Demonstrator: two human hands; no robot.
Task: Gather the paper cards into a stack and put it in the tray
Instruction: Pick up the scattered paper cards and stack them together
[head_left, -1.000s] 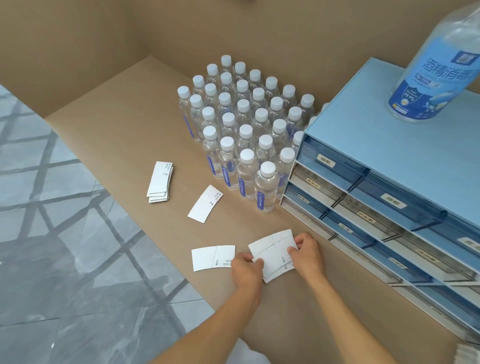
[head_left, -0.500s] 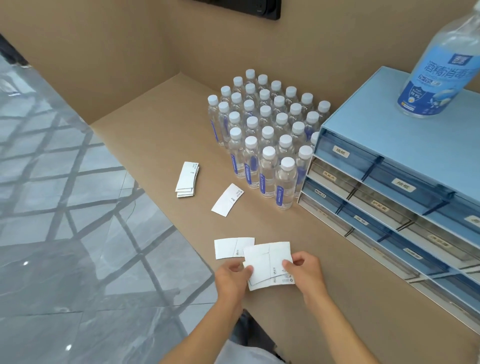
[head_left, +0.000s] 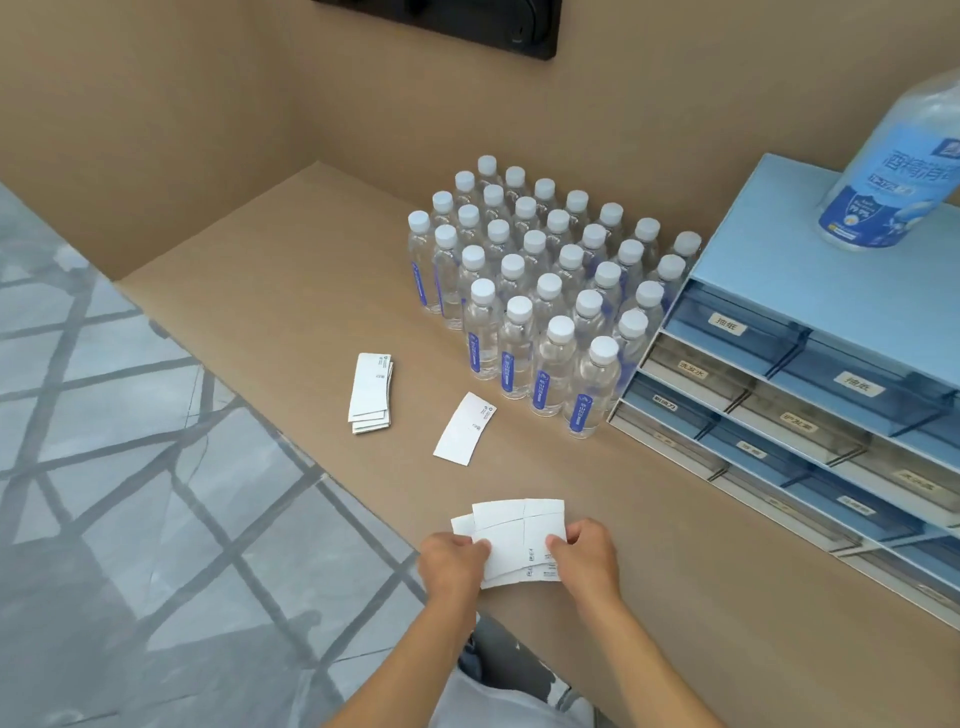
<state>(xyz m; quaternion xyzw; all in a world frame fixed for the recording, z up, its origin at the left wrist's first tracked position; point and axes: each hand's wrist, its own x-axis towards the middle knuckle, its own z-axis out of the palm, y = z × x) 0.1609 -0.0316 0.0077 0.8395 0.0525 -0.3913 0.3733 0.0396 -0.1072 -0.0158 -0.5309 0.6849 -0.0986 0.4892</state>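
Note:
Both hands hold a loose bunch of white paper cards near the front edge of the brown counter. My left hand pinches its left side and my right hand pinches its right side. The cards are fanned and uneven, and the lowest one pokes out at the left. A single white card lies flat farther back. To its left rests a small neat pile of cards. The blue drawer unit with labelled trays stands at the right.
A block of several small water bottles with white caps stands behind the cards, against the drawer unit. A large clear bottle sits on top of the unit. The counter edge drops to a grey tiled floor on the left.
My hands carried the held cards left over the card that lay by the counter edge, so it now sits under the bunch. The view has tilted up and shifted.

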